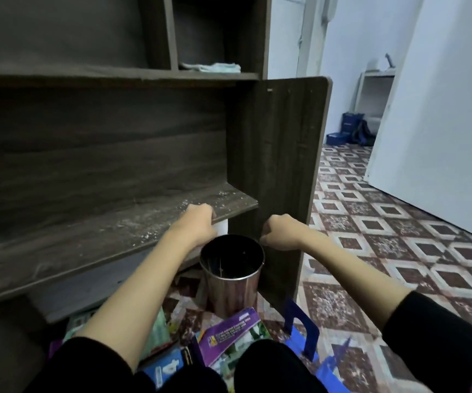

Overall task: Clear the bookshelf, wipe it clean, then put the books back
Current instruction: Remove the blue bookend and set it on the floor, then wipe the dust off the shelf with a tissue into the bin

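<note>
The dark wooden bookshelf [101, 154] stands empty, and its lower shelf board [132, 222] is speckled with pale dust and crumbs. My left hand [198, 222] is at that board's front edge, fingers curled, with a white piece [222, 227] of cloth or paper showing just under it. My right hand [281, 232] is a closed fist beside the shelf's right side panel [286, 154]; nothing shows in it. Between and below the hands a shiny metal cup [232, 276] stands on the floor. Books [229, 333] lie on the floor near my knees.
A folded pale cloth [210, 67] lies in the upper right compartment. A blue plastic stand [301, 327] sits to the right of the books. Patterned floor tiles [385, 228] stretch right toward a white wall and blue boxes [348, 129] in the far corner.
</note>
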